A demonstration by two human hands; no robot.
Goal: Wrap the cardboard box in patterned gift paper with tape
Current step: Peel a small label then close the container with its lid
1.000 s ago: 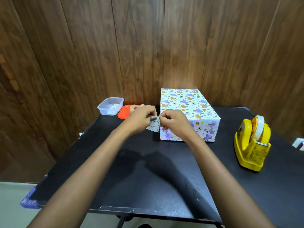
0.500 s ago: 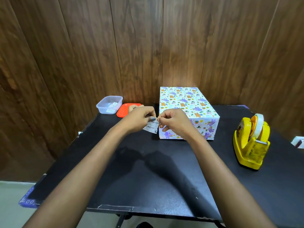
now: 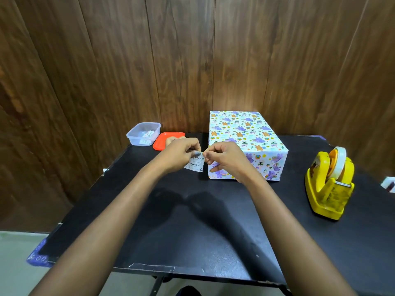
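I am holding both arms stretched forward and angled inward, my left hand point(image 3: 180, 155) and right hand point(image 3: 226, 161) meeting fingertip to fingertip, each pinching the small label sheet point(image 3: 195, 165) with curled fingers.

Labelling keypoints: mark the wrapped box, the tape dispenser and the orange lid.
wrapped box point(image 3: 241, 133), head view, on its patterned top face
tape dispenser point(image 3: 324, 199), head view, on its yellow base
orange lid point(image 3: 162, 141), head view, on its bare flat top
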